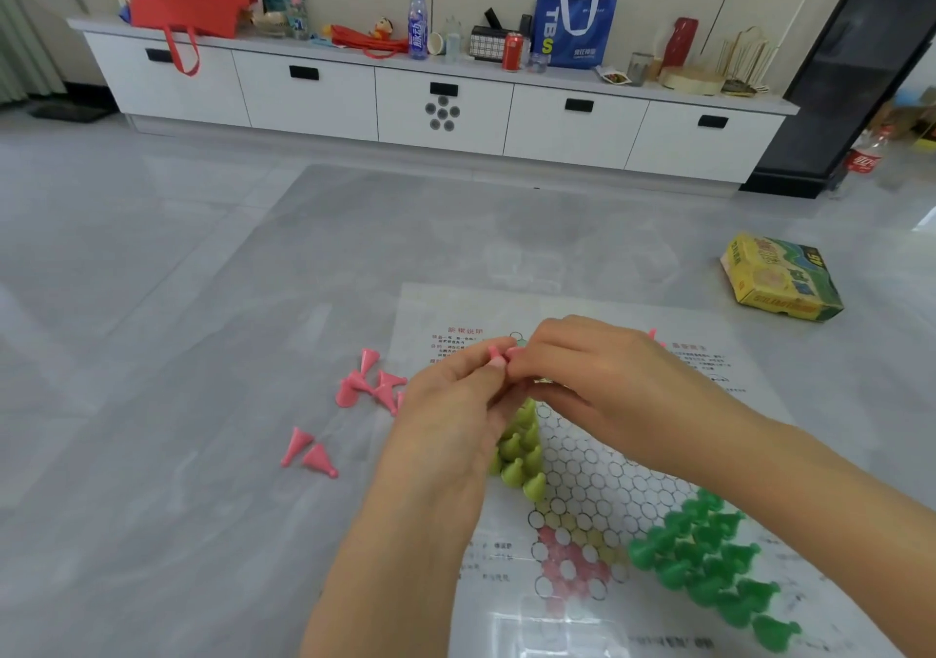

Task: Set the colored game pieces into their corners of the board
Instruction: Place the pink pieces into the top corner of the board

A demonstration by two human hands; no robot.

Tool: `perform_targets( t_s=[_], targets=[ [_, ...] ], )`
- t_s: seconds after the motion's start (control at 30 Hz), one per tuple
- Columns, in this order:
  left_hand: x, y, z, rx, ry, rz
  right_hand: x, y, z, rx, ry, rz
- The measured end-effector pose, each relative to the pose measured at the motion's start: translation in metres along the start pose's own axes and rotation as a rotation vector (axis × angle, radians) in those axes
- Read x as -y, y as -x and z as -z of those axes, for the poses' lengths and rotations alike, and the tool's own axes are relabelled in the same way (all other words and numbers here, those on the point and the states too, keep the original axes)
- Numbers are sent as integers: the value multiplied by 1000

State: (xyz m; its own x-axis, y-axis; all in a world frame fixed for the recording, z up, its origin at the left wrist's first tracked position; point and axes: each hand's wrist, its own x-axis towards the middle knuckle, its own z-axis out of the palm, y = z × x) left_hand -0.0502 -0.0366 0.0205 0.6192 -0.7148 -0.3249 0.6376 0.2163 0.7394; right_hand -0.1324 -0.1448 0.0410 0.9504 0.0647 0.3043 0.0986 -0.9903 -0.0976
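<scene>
A thin paper game board (597, 475) printed with small circles lies on the glossy table. Several yellow-green pieces (521, 450) stand in its left corner and several dark green pieces (709, 556) in its right corner. Loose pink cone-shaped pieces (372, 384) lie off the board to the left, with two more pink pieces (309, 452) nearer me. My left hand (445, 419) and my right hand (602, 379) meet over the far part of the board, both pinching pink pieces (499, 353) between the fingertips. A pink tip (653, 337) shows behind my right hand.
A yellow and green game box (780, 277) lies on the table at the far right. Beyond the table stands a long white cabinet (440, 100) loaded with bags, bottles and cans. A printed pink corner (572, 561) of the board faces me.
</scene>
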Motion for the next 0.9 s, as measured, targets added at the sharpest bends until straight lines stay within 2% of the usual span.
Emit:
perform_targets(
  t_s=[0.17,0.23,0.37,0.43,0.5,0.57,0.63,0.77,0.9],
  targets=[
    [-5,3,5,-16,-208,-67,2,-1,2,-126,-41,-10],
    [-10,0,10,-115,-374,-137,1,-1,5,-200,-143,-88],
    [-21,-12,36,-376,-915,-326,-12,4,15,-310,-401,-455],
    [-22,-16,53,-392,-1222,-370,-28,11,15,-342,-549,-645],
    [-22,-19,64,-371,-1400,-356,-45,19,14,-392,-707,-810],
    [-20,-19,70,-340,-1534,-354,-58,26,12,-452,-823,-891],
    [-15,-21,75,-289,-1640,-354,-66,30,11,-485,-886,-929],
    [-9,-24,78,-230,-1698,-293,-75,31,11,-499,-970,-958],
    [-8,-27,77,-241,-1709,-292,-84,31,9,-482,-902,-986]
  ],
)
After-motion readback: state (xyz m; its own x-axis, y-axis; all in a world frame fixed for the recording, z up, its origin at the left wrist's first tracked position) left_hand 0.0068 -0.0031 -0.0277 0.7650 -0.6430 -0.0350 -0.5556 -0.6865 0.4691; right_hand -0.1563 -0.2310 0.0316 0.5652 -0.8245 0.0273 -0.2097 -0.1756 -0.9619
